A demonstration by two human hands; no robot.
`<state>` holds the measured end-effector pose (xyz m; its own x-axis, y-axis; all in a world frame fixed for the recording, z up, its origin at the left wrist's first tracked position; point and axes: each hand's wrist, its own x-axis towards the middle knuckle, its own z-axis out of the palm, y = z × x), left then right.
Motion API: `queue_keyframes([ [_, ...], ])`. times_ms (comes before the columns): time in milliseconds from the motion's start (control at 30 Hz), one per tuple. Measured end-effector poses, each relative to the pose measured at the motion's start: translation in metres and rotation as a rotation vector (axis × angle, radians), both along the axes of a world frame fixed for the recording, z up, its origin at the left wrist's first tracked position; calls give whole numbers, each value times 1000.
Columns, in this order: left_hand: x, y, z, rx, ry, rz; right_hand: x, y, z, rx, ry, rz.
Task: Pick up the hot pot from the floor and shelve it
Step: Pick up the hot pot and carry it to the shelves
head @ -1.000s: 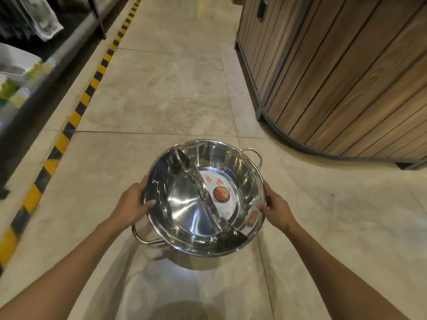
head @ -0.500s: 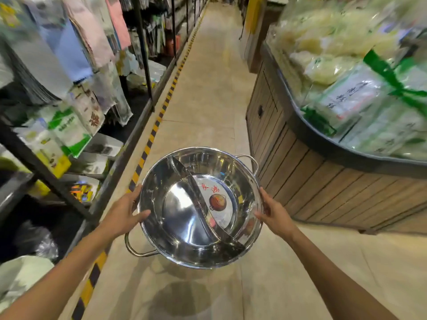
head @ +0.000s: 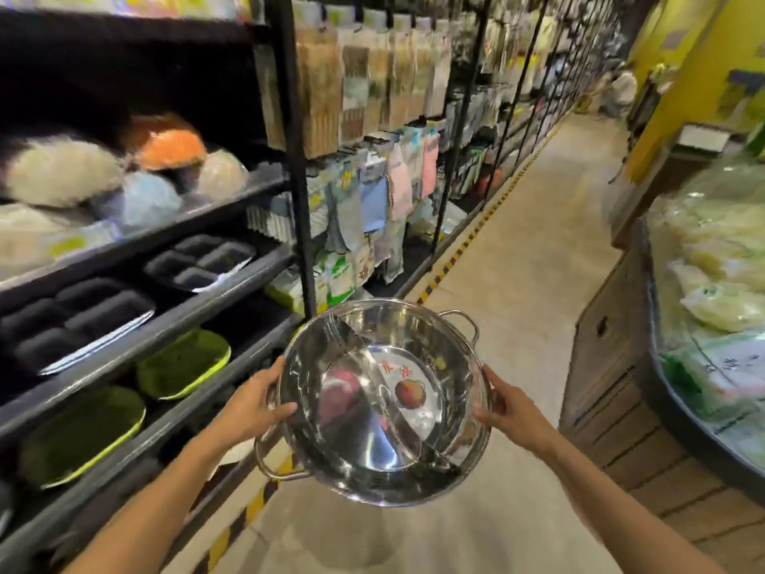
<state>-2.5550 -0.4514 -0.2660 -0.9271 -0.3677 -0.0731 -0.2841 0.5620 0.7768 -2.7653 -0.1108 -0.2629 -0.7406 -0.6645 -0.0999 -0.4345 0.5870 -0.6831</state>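
The hot pot [head: 430, 358] is a shiny steel pan with a curved divider, two loop handles and a red sticker inside. I hold it up in the air, in front of me, above the aisle floor. My left hand [head: 252, 403] grips its left rim, thumb over the edge. On the opposite rim sits my right hand [head: 507, 408], gripping it. The black shelf unit [head: 174, 321] stands to the left of the pot, its tiers carrying trays and green mats.
Dark trays [head: 78, 321] and green mats [head: 182, 358] fill the lower shelves; soft round items lie above. Hanging cloths and packets line the rack further on. A wooden produce stand [head: 612, 366] with bagged goods is on the right. A yellow-black floor stripe [head: 455, 250] runs along the shelf foot.
The pot has risen from near the floor to chest height. My view has lifted and swung left, bringing the shelves close on the left. Both hands keep their grip.
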Motion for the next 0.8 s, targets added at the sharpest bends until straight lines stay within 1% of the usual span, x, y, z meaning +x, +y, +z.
queue_keyframes([
  [100,62,2,4,-19,-23,134,16,-31,8,-3,-54,165],
  [233,155,22,12,31,-28,341,49,-75,15,6,-120,378],
  [367,265,45,9,1,-49,601,107,-134,12,1,-154,612],
  [433,323,56,8,24,-36,721,146,-167,10,14,-172,723],
  [533,412,80,13,67,-48,938,220,-223,6,67,-169,887],
  [600,473,99,16,58,-45,1088,280,-258,4,75,-141,1018],
  [667,537,123,19,42,-62,1225,349,-287,2,87,-134,1151],
  [733,600,151,20,24,-44,1322,423,-310,0,93,-194,1252],
  [800,661,184,24,13,-25,1439,502,-325,0,91,-210,1378],
])
